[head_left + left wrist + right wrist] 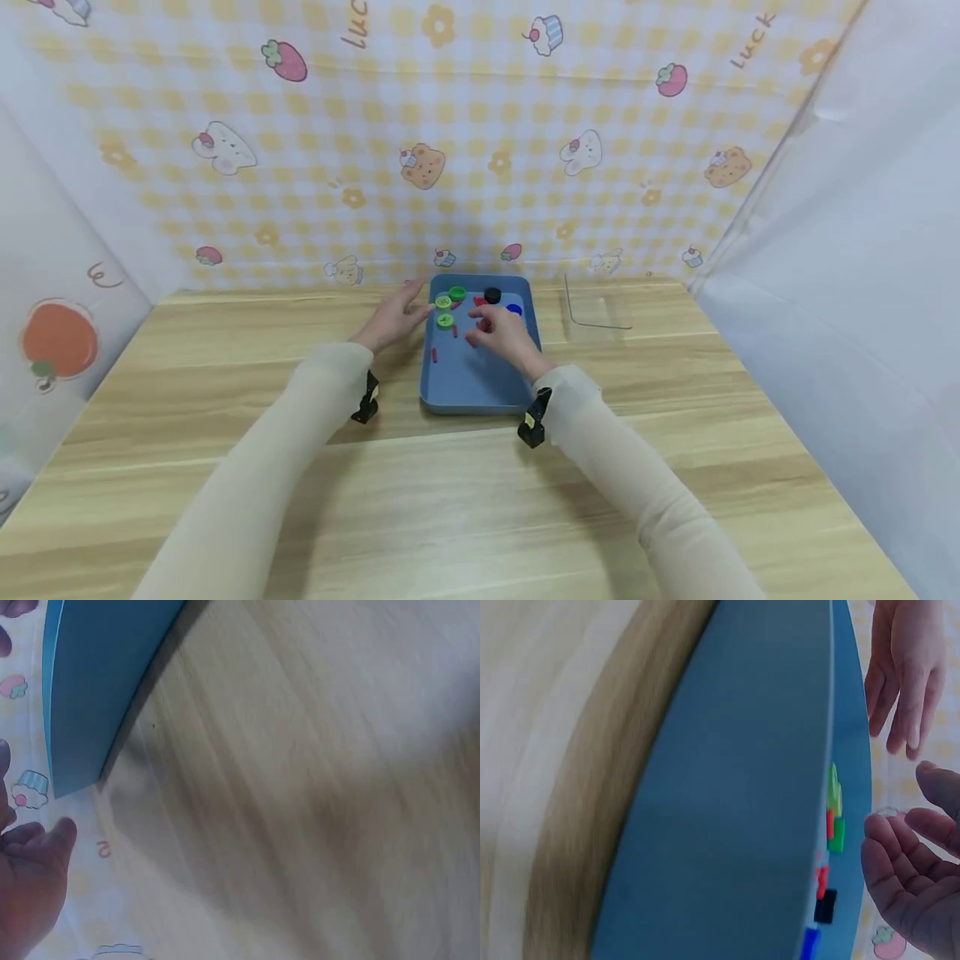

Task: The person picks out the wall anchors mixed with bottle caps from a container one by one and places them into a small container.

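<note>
A shallow blue-grey tray lies on the wooden table, with small pieces at its far half. Among them are green round caps, light green discs, a black cap, a blue cap and several small red sticks. Over the tray hovers my right hand, its fingers loosely bent above red pieces; nothing shows between them in the right wrist view. My left hand is by the tray's left rim, fingers extended. Whether its fingertips touch the rim, I cannot tell.
To the right of the tray stands a clear plastic box or holder with thin visible edges. Behind the table hangs a yellow checked cloth. White sheeting borders the right side.
</note>
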The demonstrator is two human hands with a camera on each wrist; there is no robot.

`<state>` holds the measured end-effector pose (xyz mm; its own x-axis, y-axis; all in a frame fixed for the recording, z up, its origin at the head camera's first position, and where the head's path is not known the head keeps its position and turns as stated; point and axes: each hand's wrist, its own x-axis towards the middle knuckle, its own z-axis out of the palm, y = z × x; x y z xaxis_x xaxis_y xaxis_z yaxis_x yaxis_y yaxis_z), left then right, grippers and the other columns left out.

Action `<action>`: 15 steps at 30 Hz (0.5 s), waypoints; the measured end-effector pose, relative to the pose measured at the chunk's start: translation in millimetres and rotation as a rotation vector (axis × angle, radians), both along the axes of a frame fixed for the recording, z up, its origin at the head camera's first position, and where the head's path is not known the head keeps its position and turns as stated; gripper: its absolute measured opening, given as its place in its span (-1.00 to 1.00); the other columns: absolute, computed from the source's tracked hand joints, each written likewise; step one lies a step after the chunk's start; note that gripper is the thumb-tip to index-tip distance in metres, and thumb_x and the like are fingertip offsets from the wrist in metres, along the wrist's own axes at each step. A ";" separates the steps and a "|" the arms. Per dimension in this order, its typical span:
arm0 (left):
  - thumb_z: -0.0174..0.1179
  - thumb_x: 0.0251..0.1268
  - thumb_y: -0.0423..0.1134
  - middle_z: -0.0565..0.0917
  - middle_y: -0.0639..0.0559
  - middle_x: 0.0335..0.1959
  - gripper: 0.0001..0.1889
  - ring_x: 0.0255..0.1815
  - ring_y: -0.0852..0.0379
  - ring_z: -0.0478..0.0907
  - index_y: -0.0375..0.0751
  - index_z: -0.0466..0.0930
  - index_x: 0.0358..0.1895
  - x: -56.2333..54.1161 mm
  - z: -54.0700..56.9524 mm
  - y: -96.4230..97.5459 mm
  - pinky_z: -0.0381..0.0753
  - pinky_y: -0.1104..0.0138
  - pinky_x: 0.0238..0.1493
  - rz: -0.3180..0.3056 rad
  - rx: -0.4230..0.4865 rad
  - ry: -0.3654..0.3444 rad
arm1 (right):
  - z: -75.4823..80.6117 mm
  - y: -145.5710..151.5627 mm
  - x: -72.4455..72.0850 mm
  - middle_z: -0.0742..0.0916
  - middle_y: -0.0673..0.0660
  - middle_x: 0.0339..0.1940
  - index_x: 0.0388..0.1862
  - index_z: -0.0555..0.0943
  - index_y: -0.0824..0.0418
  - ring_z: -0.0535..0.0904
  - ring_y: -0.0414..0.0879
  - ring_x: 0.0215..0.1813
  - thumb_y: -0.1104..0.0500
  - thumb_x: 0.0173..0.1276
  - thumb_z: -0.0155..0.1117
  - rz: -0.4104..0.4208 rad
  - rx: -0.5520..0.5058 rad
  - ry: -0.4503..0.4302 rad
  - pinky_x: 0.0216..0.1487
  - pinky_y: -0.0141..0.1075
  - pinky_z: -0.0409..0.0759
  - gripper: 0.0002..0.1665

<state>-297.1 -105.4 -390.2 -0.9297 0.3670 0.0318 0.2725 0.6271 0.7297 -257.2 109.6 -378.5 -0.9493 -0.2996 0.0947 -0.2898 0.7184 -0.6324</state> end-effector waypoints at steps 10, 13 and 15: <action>-0.11 0.48 -0.06 0.02 -0.19 0.50 -0.34 0.45 -0.17 0.11 -0.17 -0.15 0.50 -1.4 -15.3 3.1 0.23 0.06 0.40 0.092 0.156 -0.164 | -9.7 -20.1 -5.0 0.71 0.16 -0.28 0.10 0.56 0.29 0.56 -0.13 -0.32 0.20 0.25 0.32 0.061 -0.008 -0.142 -0.33 -0.43 0.54 -0.56; -0.13 0.50 -0.10 0.00 -0.19 0.50 -0.37 0.45 -0.16 0.10 -0.24 -0.13 0.48 -1.9 -18.1 7.9 0.25 0.10 0.39 0.090 0.183 -0.176 | -13.3 -24.7 -6.5 0.71 0.15 -0.29 0.12 0.55 0.29 0.55 -0.15 -0.35 0.20 0.25 0.32 0.065 0.004 -0.179 -0.35 -0.45 0.53 -0.55; -0.12 0.50 -0.16 0.00 -0.18 0.50 -0.38 0.45 -0.16 0.09 -0.28 -0.11 0.48 -2.9 -20.3 10.3 0.23 0.11 0.40 0.084 0.203 -0.176 | -16.2 -27.3 -7.6 0.71 0.14 -0.30 0.12 0.55 0.28 0.54 -0.17 -0.37 0.21 0.25 0.32 0.069 0.020 -0.188 -0.37 -0.46 0.52 -0.55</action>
<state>-300.1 -95.1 -410.5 -0.9542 0.2914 -0.0681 0.0836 0.4781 0.8743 -264.8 82.3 -394.7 -0.9269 -0.3646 -0.0889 -0.2171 0.7142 -0.6654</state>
